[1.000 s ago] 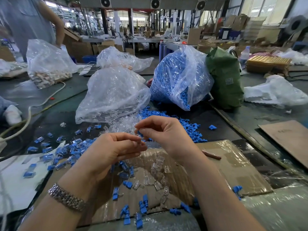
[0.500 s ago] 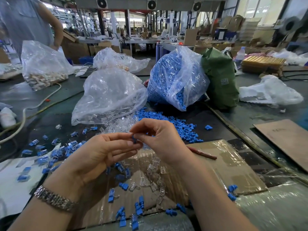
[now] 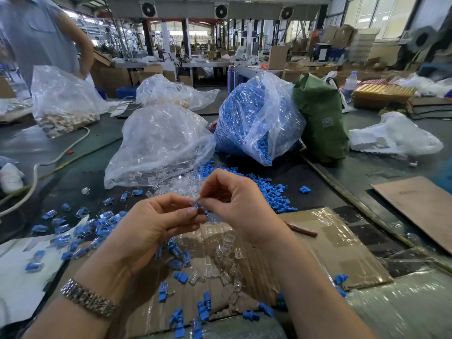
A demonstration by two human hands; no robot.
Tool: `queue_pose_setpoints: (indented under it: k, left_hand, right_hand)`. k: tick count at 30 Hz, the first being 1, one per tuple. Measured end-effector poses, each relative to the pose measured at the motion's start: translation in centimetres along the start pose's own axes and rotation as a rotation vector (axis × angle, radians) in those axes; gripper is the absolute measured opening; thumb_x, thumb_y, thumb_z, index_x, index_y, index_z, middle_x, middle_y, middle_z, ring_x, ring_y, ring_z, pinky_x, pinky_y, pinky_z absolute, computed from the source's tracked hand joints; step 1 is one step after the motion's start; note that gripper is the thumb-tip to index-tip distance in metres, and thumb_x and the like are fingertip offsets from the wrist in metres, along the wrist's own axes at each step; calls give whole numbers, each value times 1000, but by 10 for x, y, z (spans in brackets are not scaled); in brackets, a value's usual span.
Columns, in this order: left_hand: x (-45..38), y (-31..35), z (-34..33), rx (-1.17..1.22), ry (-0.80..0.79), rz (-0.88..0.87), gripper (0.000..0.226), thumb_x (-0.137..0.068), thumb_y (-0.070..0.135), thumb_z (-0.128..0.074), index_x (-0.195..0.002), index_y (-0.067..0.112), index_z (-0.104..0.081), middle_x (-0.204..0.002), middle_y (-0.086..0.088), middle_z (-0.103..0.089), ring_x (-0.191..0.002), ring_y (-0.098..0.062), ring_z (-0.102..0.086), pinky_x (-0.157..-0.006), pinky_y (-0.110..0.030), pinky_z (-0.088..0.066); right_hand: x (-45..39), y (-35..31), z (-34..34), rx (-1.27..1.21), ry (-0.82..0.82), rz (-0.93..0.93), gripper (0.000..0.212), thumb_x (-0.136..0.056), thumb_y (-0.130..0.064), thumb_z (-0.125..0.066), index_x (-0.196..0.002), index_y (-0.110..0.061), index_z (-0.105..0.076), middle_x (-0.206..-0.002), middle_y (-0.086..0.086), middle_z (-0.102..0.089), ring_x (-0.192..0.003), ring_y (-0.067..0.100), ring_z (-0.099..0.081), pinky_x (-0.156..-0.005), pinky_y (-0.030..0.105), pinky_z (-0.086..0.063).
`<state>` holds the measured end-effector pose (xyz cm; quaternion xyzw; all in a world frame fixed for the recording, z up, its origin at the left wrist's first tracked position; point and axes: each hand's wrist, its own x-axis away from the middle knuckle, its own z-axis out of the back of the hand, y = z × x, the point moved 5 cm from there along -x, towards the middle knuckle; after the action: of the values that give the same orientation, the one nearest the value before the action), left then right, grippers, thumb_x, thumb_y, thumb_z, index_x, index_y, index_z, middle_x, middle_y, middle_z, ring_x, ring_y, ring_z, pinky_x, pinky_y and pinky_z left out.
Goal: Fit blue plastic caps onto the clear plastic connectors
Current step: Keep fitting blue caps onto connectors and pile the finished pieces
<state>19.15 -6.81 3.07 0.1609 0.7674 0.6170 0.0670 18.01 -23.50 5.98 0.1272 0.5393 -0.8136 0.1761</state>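
My left hand (image 3: 156,223) and my right hand (image 3: 234,201) meet fingertip to fingertip above the cardboard sheet (image 3: 342,255). Between them sits a small piece, a blue cap on a clear connector (image 3: 197,204), mostly hidden by the fingers; both hands pinch it. Loose clear connectors (image 3: 227,255) and loose blue caps (image 3: 181,277) lie on the cardboard below my hands. Capped connectors (image 3: 80,231) are scattered to the left. A heap of blue caps (image 3: 269,189) lies beyond my right hand.
A clear bag of connectors (image 3: 159,145) and a clear bag full of blue caps (image 3: 254,118) stand behind my hands, with a green bag (image 3: 320,118) to their right. A person (image 3: 36,37) stands at the far left by another bag (image 3: 61,101). A brown stick (image 3: 302,231) lies on the cardboard.
My hands have stayed together at the same spot, the fingertips working the small piece; the right thumb and finger now press closer against the left fingertips.
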Motion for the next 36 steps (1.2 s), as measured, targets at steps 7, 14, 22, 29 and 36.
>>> queue_pose_setpoints:
  k: [7, 14, 22, 29, 36]
  left_hand:
    - [2, 3, -7, 13, 9, -34, 23, -72, 0, -71, -95, -2, -77, -100, -28, -75, -87, -32, -77, -72, -29, -62]
    - [4, 4, -8, -6, -7, -48, 22, -72, 3, -72, -92, 2, -79, -100, -26, -75, -90, -32, -77, -73, -27, -61]
    - [4, 7, -7, 48, -18, -105, 23, -72, 3, -74, -95, 2, -78, -106, -26, -74, -99, -36, -74, -79, -32, -62]
    - [2, 6, -5, 4, -7, -119, 25, -70, 9, -78, -95, 6, -79, -105, -23, -75, -96, -35, -75, -79, -33, -63]
    - [-1, 5, 1, 54, 45, -123, 22, -74, 7, -74, -95, 10, -80, -109, -20, -75, -99, -31, -75, -78, -29, -62]
  right_hand:
    - [2, -6, 3, 8, -2, 20, 19, -87, -2, -74, -87, -19, -66, -82, -1, -71, -81, 20, -68, -80, 45, -57]
    - [3, -9, 4, 44, -9, 49, 16, -87, -2, -74, -88, -17, -67, -83, -2, -71, -82, 15, -68, -81, 40, -58]
    - [11, 20, 29, 685, -36, -377, 45, -92, -51, -66, -125, -22, -55, -124, -1, -55, -119, 19, -52, -99, 38, -45]
    - [27, 35, 36, 1055, -189, -616, 35, -91, -41, -66, -77, -18, -44, -105, 6, -59, -97, 30, -49, -85, 41, -40]
    - [29, 14, 32, 548, -217, -506, 23, -90, -28, -65, -73, -13, -61, -63, -1, -55, -53, 11, -48, -50, 26, -36]
